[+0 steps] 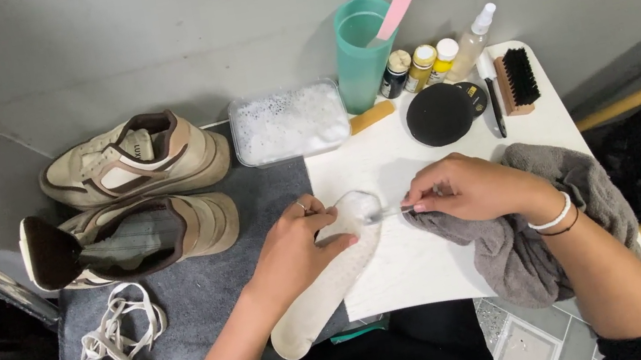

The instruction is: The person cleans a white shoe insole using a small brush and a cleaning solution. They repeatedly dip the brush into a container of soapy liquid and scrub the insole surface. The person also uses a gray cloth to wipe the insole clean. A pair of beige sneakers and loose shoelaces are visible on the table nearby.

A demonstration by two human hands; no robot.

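White board (pixel 441 264) | insole (pixel 329 279) diagonal, heel lower-left | both hands (pixel 293 246) gripping

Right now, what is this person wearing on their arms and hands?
Both forearms are bare, with no gloves or sleeves in view. The left hand has a thin ring on one finger. The right hand has a white beaded bracelet and a thin dark band at the wrist.

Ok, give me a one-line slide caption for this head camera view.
Left hand steadies a white insole while the right hand works a small brush over it, beside tan sneakers and loose laces.
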